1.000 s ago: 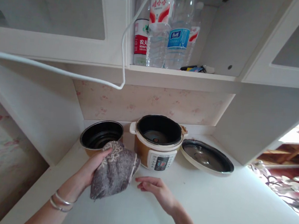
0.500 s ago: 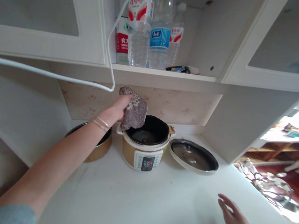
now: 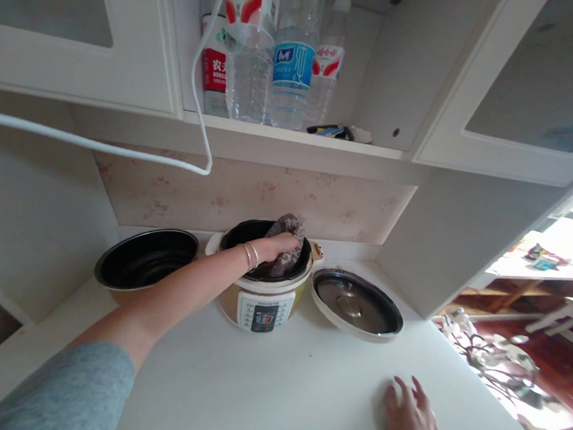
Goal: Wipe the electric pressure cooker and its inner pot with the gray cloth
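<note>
My left hand reaches into the mouth of an uncovered electric cooker, closed on a grey-brown patterned cloth. The cloth lies against the right inner wall of the cooker's dark interior. To the right of the cooker, its detached lid rests with the metal inner side up. On the left, a dark-lined inner pot stands on the counter, partly behind my forearm. My right hand is at the white countertop, fingers apart and holding nothing.
Overhead, an open cabinet holds several plastic bottles and small items on its shelf. A white cable hangs in front at the left. A side panel bounds the counter at the right.
My left hand has carried the cloth from the cooker's left rim rightward and down into its interior. My right hand has shifted left onto the counter. The view has tilted slightly.
</note>
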### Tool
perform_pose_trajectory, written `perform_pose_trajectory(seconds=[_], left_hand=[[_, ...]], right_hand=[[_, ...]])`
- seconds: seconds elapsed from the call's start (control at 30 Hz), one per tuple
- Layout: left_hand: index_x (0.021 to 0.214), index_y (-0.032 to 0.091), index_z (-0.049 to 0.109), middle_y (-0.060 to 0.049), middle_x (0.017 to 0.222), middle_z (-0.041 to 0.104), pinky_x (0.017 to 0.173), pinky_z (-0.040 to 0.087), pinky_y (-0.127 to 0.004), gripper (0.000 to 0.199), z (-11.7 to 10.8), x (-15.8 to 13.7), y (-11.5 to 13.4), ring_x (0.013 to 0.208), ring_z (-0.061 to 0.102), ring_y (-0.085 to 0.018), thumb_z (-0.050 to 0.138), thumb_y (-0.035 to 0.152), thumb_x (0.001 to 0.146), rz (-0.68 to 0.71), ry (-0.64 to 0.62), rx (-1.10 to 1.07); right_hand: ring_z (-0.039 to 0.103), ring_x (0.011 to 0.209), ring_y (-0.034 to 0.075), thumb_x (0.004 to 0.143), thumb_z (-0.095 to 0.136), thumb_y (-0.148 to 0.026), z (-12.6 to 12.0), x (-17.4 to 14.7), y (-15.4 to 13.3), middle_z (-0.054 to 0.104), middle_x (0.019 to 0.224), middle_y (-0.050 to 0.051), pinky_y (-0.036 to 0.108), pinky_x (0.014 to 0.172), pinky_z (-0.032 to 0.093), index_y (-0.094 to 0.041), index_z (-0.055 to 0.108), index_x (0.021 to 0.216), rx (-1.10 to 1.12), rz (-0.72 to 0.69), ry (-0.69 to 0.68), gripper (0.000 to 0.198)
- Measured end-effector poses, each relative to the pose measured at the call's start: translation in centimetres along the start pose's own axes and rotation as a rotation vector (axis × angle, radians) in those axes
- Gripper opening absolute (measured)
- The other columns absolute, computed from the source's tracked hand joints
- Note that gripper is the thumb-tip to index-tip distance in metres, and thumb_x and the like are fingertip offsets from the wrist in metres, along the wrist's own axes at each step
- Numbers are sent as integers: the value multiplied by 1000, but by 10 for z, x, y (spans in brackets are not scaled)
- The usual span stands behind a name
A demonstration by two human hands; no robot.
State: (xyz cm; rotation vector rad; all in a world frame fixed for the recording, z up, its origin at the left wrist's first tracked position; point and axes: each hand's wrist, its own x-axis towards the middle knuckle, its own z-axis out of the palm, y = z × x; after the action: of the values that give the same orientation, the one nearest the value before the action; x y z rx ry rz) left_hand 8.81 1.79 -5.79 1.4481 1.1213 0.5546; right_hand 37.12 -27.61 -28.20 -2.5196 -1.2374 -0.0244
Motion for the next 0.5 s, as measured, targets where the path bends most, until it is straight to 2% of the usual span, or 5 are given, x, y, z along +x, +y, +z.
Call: perform_pose_trajectory(seconds=[0.17, 0.23, 0.37, 0.5], left_hand=[[57, 14, 61, -4, 56, 64, 55, 50, -29, 10, -4, -8, -2, 52, 60, -19, 61, 5, 59, 10, -133, 195], [57, 16, 64, -3, 57, 65, 56, 50, -30, 15, -14, -14, -3, 52, 61, -19, 63, 1, 53, 28, -181, 260], [59, 19, 69, -2, 53, 65, 52, 50, -34, 24, -41, -22, -8, 49, 60, -23, 65, -2, 46, 70, -305, 563], [60, 21, 70, -1, 45, 60, 50, 50, -35, 19, -65, -10, -17, 44, 57, -23, 65, 5, 51, 102, -291, 752]], right_hand=[[50, 123, 33, 90, 21, -45, -1, 0, 0, 43, 145, 9, 50, 105, 35, -23, 56, 123, -66, -30, -25, 52], [49, 123, 32, 90, 22, -42, 0, 0, -1, 47, 143, 8, 48, 105, 34, -23, 56, 123, -112, -47, -22, 51], [50, 122, 31, 87, 23, -37, 2, 0, -1, 50, 141, 7, 46, 104, 36, -21, 56, 124, -171, -70, -7, 52], [50, 122, 31, 89, 20, -39, 5, 0, 1, 50, 141, 6, 46, 104, 36, -21, 55, 126, -186, -75, -2, 54]])
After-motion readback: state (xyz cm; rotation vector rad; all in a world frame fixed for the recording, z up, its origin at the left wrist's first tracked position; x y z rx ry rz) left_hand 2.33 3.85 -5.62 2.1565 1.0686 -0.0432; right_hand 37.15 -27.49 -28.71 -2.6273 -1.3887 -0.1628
